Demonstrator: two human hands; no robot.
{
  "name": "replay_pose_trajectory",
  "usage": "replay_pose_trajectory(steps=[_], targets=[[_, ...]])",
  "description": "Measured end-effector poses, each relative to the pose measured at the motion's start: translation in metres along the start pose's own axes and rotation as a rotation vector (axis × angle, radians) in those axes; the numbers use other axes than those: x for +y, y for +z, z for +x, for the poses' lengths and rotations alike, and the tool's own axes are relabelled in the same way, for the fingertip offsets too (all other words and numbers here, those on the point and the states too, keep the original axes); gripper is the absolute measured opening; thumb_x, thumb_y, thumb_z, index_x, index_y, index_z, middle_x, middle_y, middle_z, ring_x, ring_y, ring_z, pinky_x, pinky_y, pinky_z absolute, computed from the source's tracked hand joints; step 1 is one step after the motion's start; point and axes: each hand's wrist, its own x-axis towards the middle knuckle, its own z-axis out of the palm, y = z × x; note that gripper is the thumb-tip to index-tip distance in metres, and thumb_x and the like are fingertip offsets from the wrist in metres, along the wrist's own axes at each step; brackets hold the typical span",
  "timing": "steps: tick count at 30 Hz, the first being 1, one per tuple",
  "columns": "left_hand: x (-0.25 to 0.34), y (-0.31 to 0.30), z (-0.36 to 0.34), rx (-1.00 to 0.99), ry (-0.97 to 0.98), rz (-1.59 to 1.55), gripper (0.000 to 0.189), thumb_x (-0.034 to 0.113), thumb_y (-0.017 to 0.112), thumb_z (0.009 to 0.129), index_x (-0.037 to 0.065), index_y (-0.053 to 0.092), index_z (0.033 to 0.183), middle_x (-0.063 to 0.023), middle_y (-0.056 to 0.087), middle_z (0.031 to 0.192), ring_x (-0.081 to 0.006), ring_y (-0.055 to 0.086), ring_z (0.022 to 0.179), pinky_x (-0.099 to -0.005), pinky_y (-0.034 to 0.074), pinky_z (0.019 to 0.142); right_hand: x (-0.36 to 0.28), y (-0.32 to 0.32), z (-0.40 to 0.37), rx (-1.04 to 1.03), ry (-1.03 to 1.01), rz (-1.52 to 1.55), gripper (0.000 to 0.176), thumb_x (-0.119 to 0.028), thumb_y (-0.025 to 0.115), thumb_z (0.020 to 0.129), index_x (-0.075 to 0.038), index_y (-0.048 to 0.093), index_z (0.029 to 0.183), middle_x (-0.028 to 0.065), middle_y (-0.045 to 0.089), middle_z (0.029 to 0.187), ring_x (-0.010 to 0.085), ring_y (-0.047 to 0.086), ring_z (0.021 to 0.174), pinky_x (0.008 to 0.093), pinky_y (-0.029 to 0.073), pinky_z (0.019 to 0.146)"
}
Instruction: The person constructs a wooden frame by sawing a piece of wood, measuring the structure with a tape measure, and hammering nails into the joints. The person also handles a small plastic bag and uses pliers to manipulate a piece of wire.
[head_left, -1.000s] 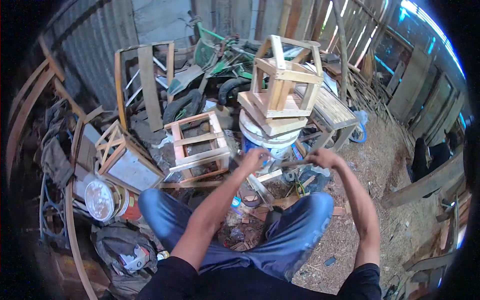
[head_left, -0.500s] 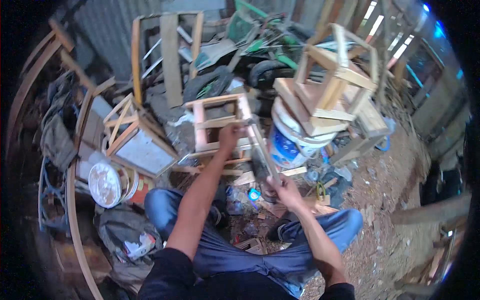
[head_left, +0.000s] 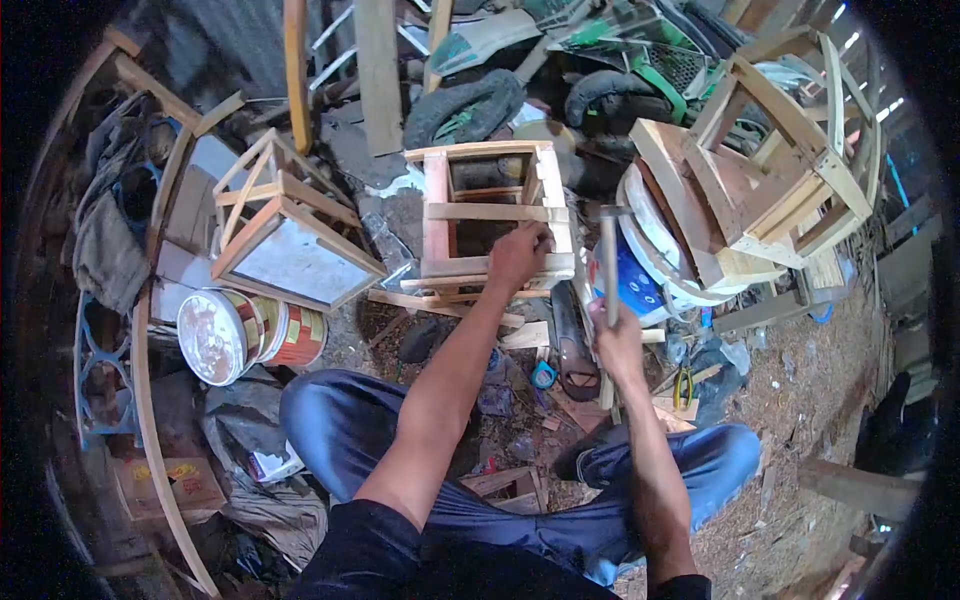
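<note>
A small wooden frame [head_left: 437, 205] stands on the ground in front of me, with slats across its top. My left hand [head_left: 520, 254] is at the frame's right side, over the near slat, its fingers pinched together; what they hold, if anything, is too small to make out. In my right hand [head_left: 617, 340] is a hammer [head_left: 610, 250], gripped by its handle and held upright, its head just right of the frame. A handsaw [head_left: 576, 365] lies on the ground between the frame and my legs.
Stacked wooden frames [head_left: 780, 180] rest on a white and blue bucket [head_left: 640, 275] at the right. Another wooden frame [head_left: 300, 255] and paint buckets [head_left: 213, 337] stand left. A tape measure [head_left: 543, 374] and pliers [head_left: 683, 387] lie near my legs. Tyres [head_left: 465, 110] lie behind.
My left hand has moved right along the frame. My right hand has raised the hammer upright beside it. The view has shifted, and the handsaw now shows on the ground.
</note>
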Motion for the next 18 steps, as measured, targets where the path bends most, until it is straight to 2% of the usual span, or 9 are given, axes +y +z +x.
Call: replay_pose_trajectory(steps=[1, 3, 7, 9, 11, 13, 14, 17, 18], targets=[[0.0, 0.003, 0.0, 0.003, 0.005, 0.019, 0.013, 0.019, 0.064, 0.08, 0.009, 0.063, 0.089, -0.0106, 0.065, 0.088, -0.0314, 0.063, 0.082, -0.0399, 0.05, 0.072, 0.014, 0.003, 0.005, 0.031, -0.094, -0.133, 0.03, -0.025, 0.059, 0.09, 0.0, 0.058, 0.107, 0.0157, 0.064, 0.077, 0.024, 0.062, 0.071, 0.0364, 0.048, 0.067], [-0.004, 0.008, 0.003, 0.074, -0.077, -0.106, 0.018, 0.022, 0.065, 0.08, 0.01, 0.066, 0.093, -0.0119, 0.066, 0.085, -0.0287, 0.065, 0.079, -0.0375, 0.05, 0.073, 0.013, 0.01, 0.012, 0.124, -0.218, -0.019, 0.037, -0.027, 0.059, 0.09, 0.001, 0.056, 0.114, 0.0215, 0.065, 0.096, 0.0325, 0.061, 0.092, 0.0395, 0.044, 0.084], [-0.006, 0.0, 0.004, -0.061, -0.06, -0.035, 0.023, 0.031, 0.068, 0.078, 0.012, 0.069, 0.09, -0.012, 0.066, 0.082, -0.0292, 0.063, 0.074, -0.0385, 0.049, 0.068, 0.021, 0.012, 0.029, 0.21, -0.228, -0.117, 0.04, -0.026, 0.058, 0.09, 0.003, 0.055, 0.117, 0.025, 0.064, 0.099, 0.0379, 0.061, 0.092, 0.0408, 0.045, 0.082], [-0.003, -0.001, 0.004, -0.06, -0.044, -0.044, 0.023, 0.032, 0.068, 0.077, 0.012, 0.069, 0.09, -0.0121, 0.066, 0.082, -0.0294, 0.063, 0.074, -0.0385, 0.048, 0.069, 0.0, 0.0, 0.015, 0.046, -0.084, -0.012, 0.038, -0.026, 0.057, 0.09, 0.002, 0.054, 0.116, 0.0255, 0.064, 0.095, 0.0395, 0.062, 0.088, 0.0438, 0.045, 0.079], [0.0, -0.002, 0.003, -0.062, -0.029, -0.054, 0.023, 0.033, 0.069, 0.077, 0.013, 0.07, 0.089, -0.0122, 0.065, 0.083, -0.0296, 0.063, 0.075, -0.0386, 0.048, 0.069, 0.024, 0.005, 0.005, 0.045, -0.081, 0.005, 0.038, -0.028, 0.055, 0.091, 0.001, 0.055, 0.115, 0.025, 0.064, 0.085, 0.0389, 0.063, 0.081, 0.0445, 0.045, 0.075], [-0.001, -0.002, 0.003, -0.093, 0.012, 0.01, 0.023, 0.034, 0.07, 0.076, 0.014, 0.071, 0.088, -0.0124, 0.065, 0.084, -0.0297, 0.062, 0.077, -0.0385, 0.048, 0.071, 0.032, 0.003, -0.01, 0.024, 0.116, -0.025, 0.036, -0.028, 0.054, 0.092, 0.001, 0.055, 0.114, 0.0254, 0.063, 0.081, 0.0376, 0.063, 0.079, 0.0432, 0.045, 0.074], [-0.006, -0.001, 0.003, -0.128, -0.008, -0.021, 0.023, 0.035, 0.071, 0.074, 0.015, 0.073, 0.086, -0.0123, 0.064, 0.083, -0.0288, 0.061, 0.078, -0.0378, 0.047, 0.072, 0.035, 0.006, -0.016, 0.094, -0.035, -0.047, 0.035, -0.027, 0.053, 0.093, 0.001, 0.053, 0.114, 0.0257, 0.062, 0.074, 0.0397, 0.062, 0.074, 0.0442, 0.046, 0.069], [-0.021, 0.0, 0.008, -0.181, 0.063, -0.098, 0.023, 0.035, 0.073, 0.072, 0.016, 0.074, 0.085, -0.0122, 0.063, 0.081, -0.0275, 0.06, 0.077, -0.0366, 0.047, 0.072, 0.024, 0.004, -0.023, 0.071, 0.024, -0.102, 0.031, -0.024, 0.05, 0.093, -0.001, 0.051, 0.115, 0.026, 0.061, 0.07, 0.0425, 0.061, 0.069, 0.0459, 0.046, 0.063], [-0.026, 0.001, 0.01, -0.201, 0.079, -0.095, 0.024, 0.035, 0.074, 0.07, 0.017, 0.075, 0.085, -0.0116, 0.063, 0.083, -0.026, 0.06, 0.079, -0.0355, 0.047, 0.073, 0.023, 0.006, -0.027, 0.107, -0.073, -0.105, 0.027, -0.022, 0.049, 0.093, -0.003, 0.05, 0.113, 0.0265, 0.059, 0.066, 0.0455, 0.059, 0.066, 0.0476, 0.044, 0.059]])
